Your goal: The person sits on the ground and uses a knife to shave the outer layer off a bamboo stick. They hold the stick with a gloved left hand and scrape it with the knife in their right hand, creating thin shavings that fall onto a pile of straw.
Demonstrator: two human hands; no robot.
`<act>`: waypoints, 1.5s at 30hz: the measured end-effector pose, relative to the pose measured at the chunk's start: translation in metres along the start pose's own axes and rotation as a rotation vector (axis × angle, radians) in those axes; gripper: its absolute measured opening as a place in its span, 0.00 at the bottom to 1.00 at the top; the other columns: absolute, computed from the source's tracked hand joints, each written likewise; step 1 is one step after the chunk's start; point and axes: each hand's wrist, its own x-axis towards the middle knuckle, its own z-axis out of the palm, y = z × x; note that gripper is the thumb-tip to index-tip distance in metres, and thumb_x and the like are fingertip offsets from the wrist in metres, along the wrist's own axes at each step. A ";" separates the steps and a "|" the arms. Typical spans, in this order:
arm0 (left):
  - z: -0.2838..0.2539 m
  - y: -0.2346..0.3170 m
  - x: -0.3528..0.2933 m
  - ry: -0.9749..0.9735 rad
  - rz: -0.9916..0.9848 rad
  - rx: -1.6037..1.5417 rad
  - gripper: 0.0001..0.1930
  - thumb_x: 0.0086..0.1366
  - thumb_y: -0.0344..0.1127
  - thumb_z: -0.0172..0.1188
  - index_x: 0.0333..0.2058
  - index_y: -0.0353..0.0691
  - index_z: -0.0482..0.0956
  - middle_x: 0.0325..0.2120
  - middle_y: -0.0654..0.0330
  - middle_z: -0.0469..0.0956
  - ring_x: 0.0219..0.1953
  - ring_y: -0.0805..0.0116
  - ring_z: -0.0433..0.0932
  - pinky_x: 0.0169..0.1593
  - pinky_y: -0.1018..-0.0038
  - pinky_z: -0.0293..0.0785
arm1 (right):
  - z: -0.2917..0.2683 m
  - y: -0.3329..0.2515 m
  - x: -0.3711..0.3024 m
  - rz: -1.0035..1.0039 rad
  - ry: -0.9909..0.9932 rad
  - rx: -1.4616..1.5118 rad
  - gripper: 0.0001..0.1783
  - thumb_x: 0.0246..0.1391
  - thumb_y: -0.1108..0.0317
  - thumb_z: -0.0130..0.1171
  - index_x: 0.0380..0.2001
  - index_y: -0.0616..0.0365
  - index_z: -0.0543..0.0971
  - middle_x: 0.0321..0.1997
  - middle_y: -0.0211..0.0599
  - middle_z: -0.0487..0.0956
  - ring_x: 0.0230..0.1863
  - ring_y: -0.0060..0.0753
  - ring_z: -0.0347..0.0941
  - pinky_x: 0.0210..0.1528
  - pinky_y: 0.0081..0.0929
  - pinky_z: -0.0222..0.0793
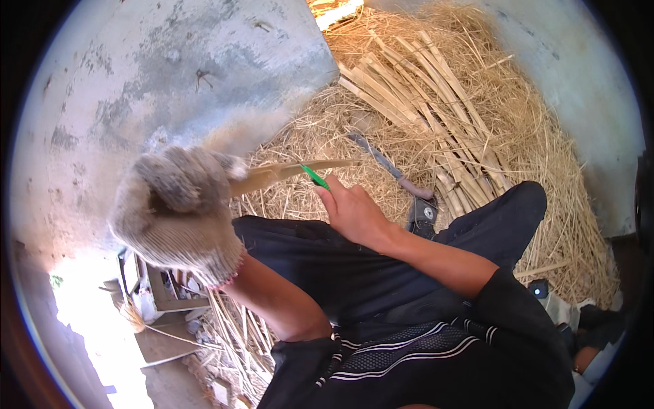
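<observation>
the right hand [354,211] is bare, its fingers curled shut around a small green tool [315,176] whose tip pokes out toward 10 o'clock and meets the strip [293,170]. the left hand [178,211] wears a grey knit glove and is fisted tight on the near end of that strip, a pale flat sliver running from the glove toward 3 o'clock, roughly level, above the lap. so the strip sits between the two hands, just above the dark trousers [327,266]. at 1 o'clock from the right hand a long knife [388,165] lies on the straw [545,157]. further toward 12 o'clock a bundle of split strips [415,88] rests on the straw. at 10 o'clock the grey concrete wall [170,68].
</observation>
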 end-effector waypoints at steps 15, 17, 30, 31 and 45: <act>0.003 -0.010 0.045 0.087 -0.021 -0.016 0.19 0.61 0.37 0.45 0.11 0.43 0.62 0.07 0.64 0.57 0.08 0.70 0.56 0.12 0.70 0.57 | -0.018 -0.008 0.020 0.104 -0.174 -0.078 0.18 0.66 0.57 0.43 0.39 0.64 0.69 0.17 0.61 0.73 0.23 0.67 0.72 0.27 0.58 0.64; -0.001 -0.012 0.053 0.065 -0.026 -0.017 0.18 0.61 0.38 0.46 0.12 0.43 0.62 0.08 0.64 0.58 0.08 0.70 0.57 0.12 0.70 0.56 | -0.014 0.003 0.021 0.097 -0.152 -0.112 0.18 0.66 0.57 0.42 0.38 0.64 0.69 0.18 0.62 0.73 0.24 0.68 0.72 0.28 0.58 0.64; -0.001 -0.008 0.061 0.260 -0.086 -0.033 0.20 0.64 0.44 0.48 0.15 0.45 0.64 0.09 0.64 0.59 0.09 0.68 0.60 0.14 0.66 0.61 | 0.027 0.045 0.033 0.183 -0.022 -0.117 0.22 0.65 0.52 0.42 0.42 0.62 0.74 0.30 0.62 0.78 0.34 0.68 0.73 0.38 0.59 0.66; -0.001 -0.006 0.061 0.274 -0.121 -0.070 0.19 0.64 0.43 0.48 0.14 0.45 0.64 0.09 0.64 0.59 0.09 0.68 0.60 0.15 0.65 0.61 | 0.032 0.057 0.037 0.197 -0.026 -0.190 0.22 0.65 0.52 0.41 0.43 0.62 0.74 0.30 0.62 0.78 0.34 0.69 0.73 0.39 0.59 0.66; -0.013 -0.006 0.053 0.125 -0.135 -0.101 0.16 0.61 0.38 0.48 0.14 0.43 0.65 0.10 0.62 0.62 0.08 0.68 0.58 0.14 0.68 0.58 | 0.033 0.089 0.029 0.133 -0.163 -0.433 0.19 0.65 0.58 0.41 0.44 0.64 0.72 0.29 0.61 0.78 0.33 0.66 0.75 0.39 0.55 0.72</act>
